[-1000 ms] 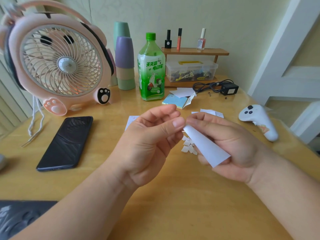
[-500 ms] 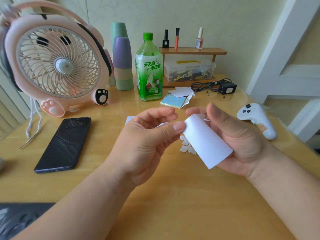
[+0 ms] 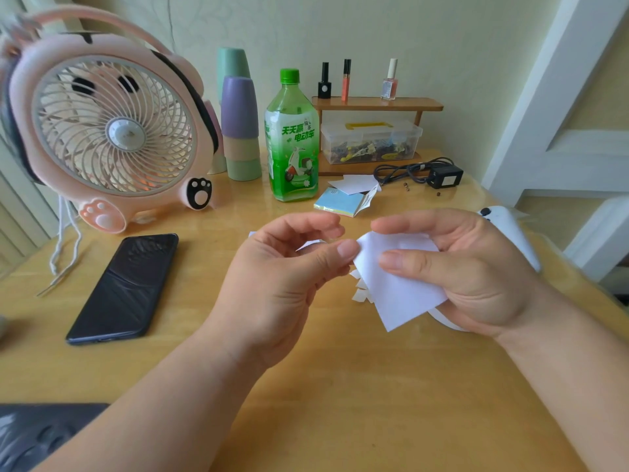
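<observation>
Right hand: your right hand (image 3: 469,267) grasps a white paper (image 3: 398,291), thumb laid across its front, fingers curled behind it
Left hand: your left hand (image 3: 279,287) pinches the sheet's left corner, thumb tip on top and curled fingers beneath; the index finger arches above, clear of the sheet
Paper: held in the air between both hands, above the middle of the wooden table (image 3: 340,403), tilted so one corner points down toward you
Beneath the paper: small white paper scraps (image 3: 359,294) lie on the table, partly hidden by the sheet
Right of your hands: a white controller (image 3: 514,233) lies on the table, mostly hidden behind your right hand
Left of your hands: a black phone (image 3: 126,287) lies flat, dark screen up, well apart from the paper
Just beyond your hands: a sticky note pad (image 3: 337,204) with loose white sheets (image 3: 354,183) resting against it
Far left: a pink fan (image 3: 109,131) with paw-print feet stands upright, facing you
Back centre: a green bottle (image 3: 292,141) with a green cap stands upright, stacked cups (image 3: 240,131) just beside it on the left
Back right: a wooden shelf (image 3: 377,103) carries three small cosmetic bottles (image 3: 345,80); under it sits a clear box (image 3: 371,141), and a black charger (image 3: 446,175) with its coiled cable (image 3: 401,170) lies near
</observation>
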Tool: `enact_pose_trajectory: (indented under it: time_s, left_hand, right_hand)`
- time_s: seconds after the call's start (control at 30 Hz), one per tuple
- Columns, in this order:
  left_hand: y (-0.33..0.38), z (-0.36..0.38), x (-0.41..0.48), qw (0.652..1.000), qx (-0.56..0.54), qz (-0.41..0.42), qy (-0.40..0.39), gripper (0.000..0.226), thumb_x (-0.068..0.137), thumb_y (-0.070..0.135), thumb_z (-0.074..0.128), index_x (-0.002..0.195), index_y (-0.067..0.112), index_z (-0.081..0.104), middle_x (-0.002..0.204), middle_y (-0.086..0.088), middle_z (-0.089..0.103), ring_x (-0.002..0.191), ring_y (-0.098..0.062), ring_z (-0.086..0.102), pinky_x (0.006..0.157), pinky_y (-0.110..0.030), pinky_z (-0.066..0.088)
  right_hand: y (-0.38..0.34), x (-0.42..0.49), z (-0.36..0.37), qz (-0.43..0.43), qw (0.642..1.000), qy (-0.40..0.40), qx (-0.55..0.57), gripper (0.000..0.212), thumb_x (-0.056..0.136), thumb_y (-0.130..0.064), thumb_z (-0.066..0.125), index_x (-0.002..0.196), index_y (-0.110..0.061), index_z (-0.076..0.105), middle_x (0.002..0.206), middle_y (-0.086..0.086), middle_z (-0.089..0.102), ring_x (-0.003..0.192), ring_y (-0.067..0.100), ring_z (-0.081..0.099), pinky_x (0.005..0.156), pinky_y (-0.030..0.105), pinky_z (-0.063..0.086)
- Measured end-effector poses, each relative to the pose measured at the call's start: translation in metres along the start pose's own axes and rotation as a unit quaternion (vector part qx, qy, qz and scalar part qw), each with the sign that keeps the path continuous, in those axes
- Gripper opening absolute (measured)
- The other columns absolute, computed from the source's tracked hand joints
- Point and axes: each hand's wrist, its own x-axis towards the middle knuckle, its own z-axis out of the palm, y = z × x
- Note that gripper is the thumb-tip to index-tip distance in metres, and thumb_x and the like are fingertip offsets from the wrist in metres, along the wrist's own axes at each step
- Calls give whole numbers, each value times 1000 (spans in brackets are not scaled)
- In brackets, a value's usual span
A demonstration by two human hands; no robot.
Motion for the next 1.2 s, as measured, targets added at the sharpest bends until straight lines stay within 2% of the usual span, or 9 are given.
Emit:
enact_pose_trajectory:
  time_s: [0.1, 0.23, 0.43, 0.57, 0.73, 0.8, 0.93, 1.07, 1.2]
  left_hand:
    - [1, 0, 0, 1000, 20, 9, 11, 33, 59, -5, 83, 86, 10, 72, 84, -6, 71, 66, -18, 66, 58, -20, 50]
    - [0, -1, 0, 999, 26, 20, 10, 34, 56, -2, 85, 85, 10, 73, 85, -7, 70, 67, -19, 64, 60, -21, 51]
    - [-3, -3, -1, 999, 48, 13, -1, 29, 60, 4, 87, 84, 15, 76, 88, -6, 71, 69, -18, 65, 63, -22, 52]
    - [-4, -4, 0, 998, 64, 12, -5, 23, 66, 2, 81, 80, 20, 77, 89, -4, 71, 74, -20, 65, 67, -25, 53]
    - [-2, -5, 0, 998, 61, 24, -9, 24, 65, 0, 80, 81, 17, 76, 89, -5, 72, 65, -18, 65, 58, -18, 49]
    - [-1, -5, 1, 998, 48, 30, -17, 25, 66, -1, 78, 86, 15, 75, 90, -5, 72, 68, -19, 66, 61, -21, 50]
    - [3, -10, 3, 995, 70, 65, -32, 29, 71, 1, 76, 92, 19, 78, 95, -4, 73, 79, -22, 67, 80, -40, 46]
    - [6, -12, 1, 986, 103, 111, -76, 41, 74, -11, 67, 100, 20, 78, 100, -5, 72, 95, -21, 66, 86, -35, 51]
    - [3, -12, -1, 982, 124, 102, -98, 44, 75, -12, 64, 101, 21, 80, 100, -5, 73, 97, -21, 65, 80, -30, 51]
  right_hand:
    - [0, 0, -3, -34, 998, -2, -52, 39, 61, -31, 94, 98, -27, 82, 103, 10, 77, 109, 35, 69, 99, 60, 52]
    - [-2, 2, -9, -114, 979, -10, -170, 31, 72, -26, 89, 102, -19, 81, 99, 10, 69, 96, 24, 66, 84, 31, 52]
    - [-1, 1, -12, -137, 954, -27, -267, 25, 78, -28, 82, 101, -18, 79, 99, 2, 71, 98, 28, 67, 86, 33, 50]
    - [1, 1, -8, -111, 966, -23, -234, 36, 75, -44, 85, 102, -21, 79, 95, 2, 71, 93, 29, 68, 82, 40, 52]
    - [-6, -1, -4, -70, 982, -24, -172, 29, 69, -6, 83, 95, -18, 80, 92, -4, 76, 91, 17, 71, 84, 26, 52]
    - [-8, -2, -2, -30, 993, -27, -109, 31, 68, 2, 77, 92, -17, 82, 95, -2, 78, 95, 15, 73, 84, 23, 54]
    - [-14, -2, 0, 20, 998, -18, -64, 35, 65, 2, 74, 89, -22, 83, 95, 1, 78, 99, 15, 73, 85, 24, 55]
    - [-20, -3, 3, 67, 997, -13, -28, 33, 64, 2, 74, 87, -20, 83, 89, -1, 74, 87, 10, 70, 75, 20, 55]
    - [-24, -2, 6, 186, 980, -28, 69, 27, 64, 2, 70, 83, -14, 82, 88, 9, 74, 76, 17, 71, 67, 22, 58]
